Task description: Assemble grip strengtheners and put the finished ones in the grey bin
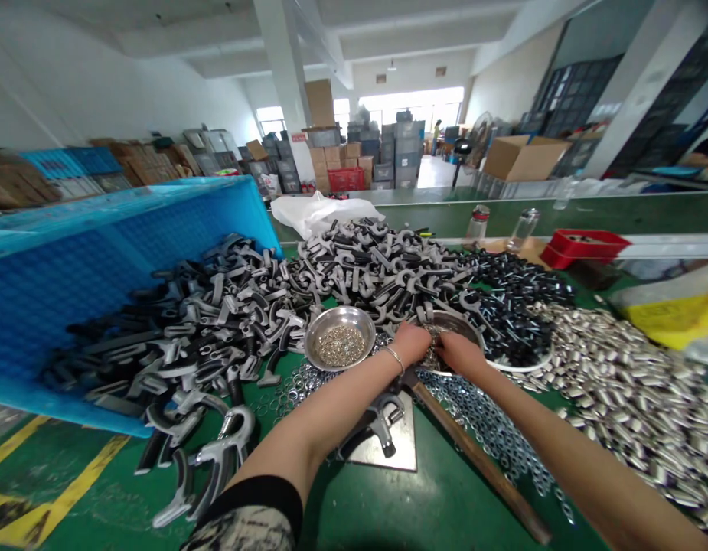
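My left hand (411, 343) and my right hand (460, 353) meet over a round metal bowl (462, 325) of small metal parts. Both have their fingers curled down into the bowl's contents. What they pinch is too small to make out. A thin bracelet circles my left wrist. Just left of the hands stands a second metal bowl (340, 337) filled with tiny silvery pieces. Below my wrists a grey and black handle part (376, 425) lies on a metal plate (402, 444).
A big heap of grey and black handle parts (308, 283) spills from a tipped blue crate (72, 283). Silver washers (491, 428) and shiny cylinders (623, 375) cover the green table at right, beside black screws (514, 298). A wooden handle (480, 463) runs diagonally. Red tray (583, 246) behind.
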`<state>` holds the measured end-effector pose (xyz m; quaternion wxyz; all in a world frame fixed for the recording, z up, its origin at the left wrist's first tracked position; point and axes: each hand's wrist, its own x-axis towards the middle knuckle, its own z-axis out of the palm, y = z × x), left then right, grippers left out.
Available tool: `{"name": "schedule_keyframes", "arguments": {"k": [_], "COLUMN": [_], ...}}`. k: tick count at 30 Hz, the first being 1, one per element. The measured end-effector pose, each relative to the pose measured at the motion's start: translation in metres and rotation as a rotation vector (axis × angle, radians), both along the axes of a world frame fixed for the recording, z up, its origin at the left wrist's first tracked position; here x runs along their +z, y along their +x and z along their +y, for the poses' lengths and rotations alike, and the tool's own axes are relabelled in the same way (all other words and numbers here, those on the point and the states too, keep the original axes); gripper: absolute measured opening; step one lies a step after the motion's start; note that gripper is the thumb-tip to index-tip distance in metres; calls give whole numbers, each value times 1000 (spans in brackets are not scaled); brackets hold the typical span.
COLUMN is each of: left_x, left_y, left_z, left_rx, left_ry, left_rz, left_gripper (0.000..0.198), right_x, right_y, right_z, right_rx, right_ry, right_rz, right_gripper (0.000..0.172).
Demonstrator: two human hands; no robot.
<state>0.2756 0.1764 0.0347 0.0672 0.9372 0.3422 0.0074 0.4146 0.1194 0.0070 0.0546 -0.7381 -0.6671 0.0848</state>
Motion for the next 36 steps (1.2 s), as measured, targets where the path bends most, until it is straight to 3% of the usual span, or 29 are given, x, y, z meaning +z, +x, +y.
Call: {"name": "schedule_keyframes", "arguments": {"k": [5, 8, 11, 13, 15, 17, 20, 23, 25, 30, 36], "left_x": [9, 20, 20, 12, 2, -7, -14, -13, -12, -16, -21], "left_y": [-14, -41, -94, -134, -167, -187, -199, -204, -210, -225, -219], "left_z": [-2, -17, -51, -78, -102, -119, -129, -128, -129, -137, -146], "left_rx": [73, 129, 137, 139, 141, 165, 262, 403, 457, 441, 584], "left_ry": [-37, -35, -67, -90, -78, -81, -135, -251, -318, -391, -783], "left_rz": [-100, -188, -233, -197, -138, -117, -195, -402, -563, -803, -984], "left_gripper": [23, 30, 28, 25, 23, 21, 18, 15, 15, 19, 15], "right_x": [6, 23, 40, 43, 36, 24, 5, -2, -2, -4, -6], "right_y": [3, 8, 5, -11, -37, -67, -103, -121, -126, -130, -129], "right_z": [7, -2, -39, -75, -108, -130, -136, -126, -121, -117, -112], "right_rx": [-33, -67, -56, -43, -64, -78, -114, -123, -104, -33, 89], "right_ry": [116, 212, 249, 215, 78, -78, -122, -88, -94, -124, -78], "right_rz": [141, 265, 447, 717, 1007, 1147, 1109, 1036, 1016, 914, 600], "right_gripper": [14, 21, 30, 29, 29, 31, 31, 30, 31, 32, 29]}}
